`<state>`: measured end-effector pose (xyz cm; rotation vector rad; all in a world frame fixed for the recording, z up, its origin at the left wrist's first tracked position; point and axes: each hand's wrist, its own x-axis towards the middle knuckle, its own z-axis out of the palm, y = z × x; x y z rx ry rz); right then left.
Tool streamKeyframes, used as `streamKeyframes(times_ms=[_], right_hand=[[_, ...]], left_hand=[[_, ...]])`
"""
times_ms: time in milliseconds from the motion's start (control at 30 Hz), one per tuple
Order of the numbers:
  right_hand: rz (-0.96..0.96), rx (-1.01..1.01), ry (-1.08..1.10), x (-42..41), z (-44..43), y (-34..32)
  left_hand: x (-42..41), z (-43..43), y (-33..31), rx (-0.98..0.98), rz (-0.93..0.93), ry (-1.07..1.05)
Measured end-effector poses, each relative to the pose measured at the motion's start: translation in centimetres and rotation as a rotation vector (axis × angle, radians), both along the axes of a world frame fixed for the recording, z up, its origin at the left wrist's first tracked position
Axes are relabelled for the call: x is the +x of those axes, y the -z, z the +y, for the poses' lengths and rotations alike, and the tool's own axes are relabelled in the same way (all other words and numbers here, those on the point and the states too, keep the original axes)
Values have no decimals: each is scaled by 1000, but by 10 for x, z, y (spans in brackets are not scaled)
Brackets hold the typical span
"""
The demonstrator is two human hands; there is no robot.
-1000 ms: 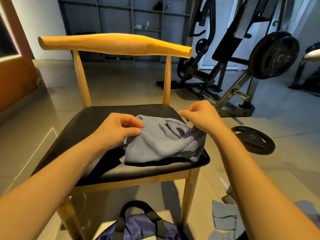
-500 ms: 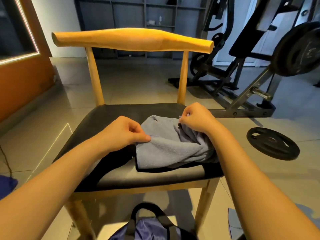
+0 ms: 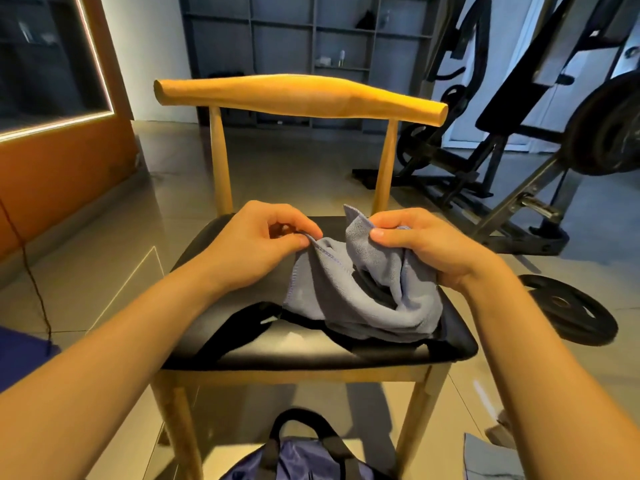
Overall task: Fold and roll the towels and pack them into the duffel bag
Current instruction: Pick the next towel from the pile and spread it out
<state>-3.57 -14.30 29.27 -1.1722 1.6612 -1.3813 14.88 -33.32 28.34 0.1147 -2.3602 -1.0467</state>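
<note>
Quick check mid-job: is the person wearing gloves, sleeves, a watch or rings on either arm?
No. The left hand and the right hand are bare: no gloves, rings or watch visible. Both forearms are uncovered to the frame edge; no sleeve shows.

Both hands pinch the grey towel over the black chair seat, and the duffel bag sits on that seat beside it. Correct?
No: the head view shows the duffel bag on the floor in front of the chair, not on the seat. The left hand and right hand do pinch the grey towel over it.
</note>
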Motion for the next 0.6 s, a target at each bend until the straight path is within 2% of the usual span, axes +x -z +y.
streamKeyframes(times_ms=[167, 333, 467, 600], right_hand=[[-9, 6, -104, 7, -1, 0], [9, 25, -165, 13, 0, -4], [31, 54, -180, 15, 0, -6], [46, 67, -191, 14, 0, -6]], left_hand=[[-2, 11, 3, 89, 151, -16], [-2, 8, 0, -2, 190, -13], [-2, 7, -3, -39, 157, 8], [-3, 8, -2, 59, 111, 44]])
